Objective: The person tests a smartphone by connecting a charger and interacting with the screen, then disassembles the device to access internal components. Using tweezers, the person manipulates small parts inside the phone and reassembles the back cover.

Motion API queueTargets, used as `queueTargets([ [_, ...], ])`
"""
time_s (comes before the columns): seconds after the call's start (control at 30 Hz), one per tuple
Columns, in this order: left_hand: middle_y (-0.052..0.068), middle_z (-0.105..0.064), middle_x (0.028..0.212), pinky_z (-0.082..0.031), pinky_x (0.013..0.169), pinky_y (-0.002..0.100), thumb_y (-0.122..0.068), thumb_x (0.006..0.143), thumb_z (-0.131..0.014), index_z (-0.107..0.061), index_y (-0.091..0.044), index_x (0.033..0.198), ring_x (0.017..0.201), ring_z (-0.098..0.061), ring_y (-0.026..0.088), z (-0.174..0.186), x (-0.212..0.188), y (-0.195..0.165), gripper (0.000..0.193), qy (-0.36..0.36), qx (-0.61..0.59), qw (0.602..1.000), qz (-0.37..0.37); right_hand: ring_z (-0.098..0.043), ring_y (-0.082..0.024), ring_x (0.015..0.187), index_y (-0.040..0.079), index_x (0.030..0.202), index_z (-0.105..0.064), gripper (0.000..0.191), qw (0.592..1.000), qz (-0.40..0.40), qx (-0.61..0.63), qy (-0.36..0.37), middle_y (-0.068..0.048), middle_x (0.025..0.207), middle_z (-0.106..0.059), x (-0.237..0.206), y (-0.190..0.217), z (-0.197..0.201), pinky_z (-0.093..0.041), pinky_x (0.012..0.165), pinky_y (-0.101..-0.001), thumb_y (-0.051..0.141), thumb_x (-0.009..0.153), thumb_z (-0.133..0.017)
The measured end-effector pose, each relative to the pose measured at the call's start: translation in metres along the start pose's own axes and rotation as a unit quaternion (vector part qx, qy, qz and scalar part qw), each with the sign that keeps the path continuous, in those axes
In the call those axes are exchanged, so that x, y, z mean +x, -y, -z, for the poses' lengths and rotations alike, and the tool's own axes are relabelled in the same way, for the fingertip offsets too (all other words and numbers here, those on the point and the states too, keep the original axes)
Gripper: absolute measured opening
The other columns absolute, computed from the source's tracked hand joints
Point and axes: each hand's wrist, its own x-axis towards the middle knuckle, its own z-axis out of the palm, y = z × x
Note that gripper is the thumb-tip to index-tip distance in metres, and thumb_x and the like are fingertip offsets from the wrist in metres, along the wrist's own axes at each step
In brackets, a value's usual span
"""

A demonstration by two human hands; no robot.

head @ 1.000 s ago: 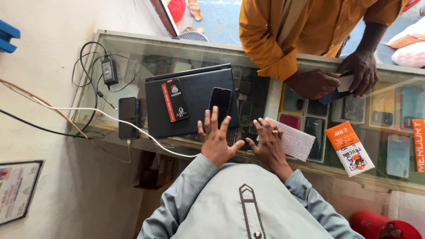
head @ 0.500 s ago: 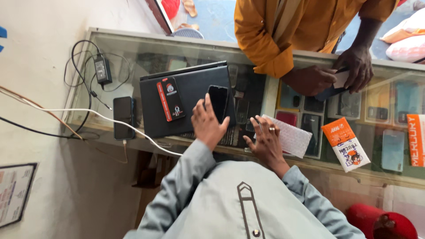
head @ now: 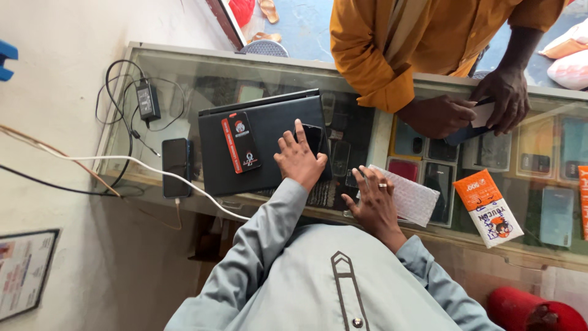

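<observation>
My left hand (head: 299, 160) lies fingers spread on a black phone (head: 312, 136) that rests on a closed black laptop (head: 269, 153) on the glass counter (head: 184, 70). A red and black flat pack (head: 241, 142) also lies on the laptop's lid. My right hand (head: 375, 202), with a ring on one finger, rests flat on the counter, its fingertips on a white bubble-wrap pouch (head: 413, 199). Neither hand grips anything.
A person in an orange top leans on the far side, their hands (head: 465, 110) holding a dark flat item with a white card. A second black phone (head: 176, 167) with a white cable (head: 122, 160), a charger brick (head: 147, 101) and an orange packet (head: 488, 207) lie on the counter.
My left hand has slid forward from the counter's near edge onto the phone and laptop. My right hand stays on the pouch. The view has shifted slightly.
</observation>
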Motion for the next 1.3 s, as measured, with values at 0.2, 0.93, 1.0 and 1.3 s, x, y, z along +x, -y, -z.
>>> queueTargets([
  [0.2, 0.015, -0.049, 0.13, -0.05, 0.087, 0.05, -0.047, 0.07, -0.085, -0.023, -0.005, 0.157, 0.117, -0.05, 0.035, -0.007, -0.015, 0.028, 0.116, -0.068, -0.107, 0.991, -0.038, -0.038, -0.031, 0.14, 0.007, 0.144, -0.05, 0.069, 1.0, -0.004, 0.014, 0.0, -0.013, 0.145, -0.048, -0.001, -0.007, -0.008, -0.03, 0.111, -0.0464, 0.046, 0.09, -0.068],
  [0.93, 0.03, -0.07, 0.084, -0.056, 0.078, 0.054, -0.05, 0.083, -0.074, -0.014, -0.009, 0.161, 0.08, -0.07, 0.048, -0.005, -0.086, 0.072, 0.106, 0.214, -0.205, 0.948, -0.118, -0.04, -0.031, 0.142, 0.004, 0.141, -0.055, 0.066, 1.0, 0.016, -0.003, -0.013, -0.013, 0.146, -0.05, -0.003, -0.005, -0.021, -0.031, 0.114, -0.0467, 0.044, 0.091, -0.068],
  [1.0, 0.031, -0.069, 0.084, -0.056, 0.078, 0.055, -0.05, 0.083, -0.075, 0.004, -0.006, 0.162, 0.08, -0.069, 0.05, -0.005, -0.084, 0.073, 0.121, 0.199, -0.236, 0.942, -0.132, -0.041, -0.032, 0.142, 0.003, 0.141, -0.054, 0.065, 1.0, 0.018, 0.004, -0.019, -0.014, 0.146, -0.051, -0.004, -0.006, -0.021, -0.032, 0.115, -0.0462, 0.043, 0.091, -0.068],
  [1.3, 0.03, -0.07, 0.081, -0.056, 0.081, 0.053, -0.052, 0.083, -0.074, 0.003, -0.006, 0.162, 0.08, -0.07, 0.048, -0.004, -0.092, 0.059, 0.12, 0.256, -0.181, 0.932, -0.181, -0.045, -0.037, 0.144, -0.001, 0.14, -0.053, 0.063, 0.995, 0.067, 0.057, -0.055, -0.019, 0.146, -0.054, -0.006, -0.007, -0.014, -0.038, 0.116, -0.0481, 0.026, 0.088, -0.075],
])
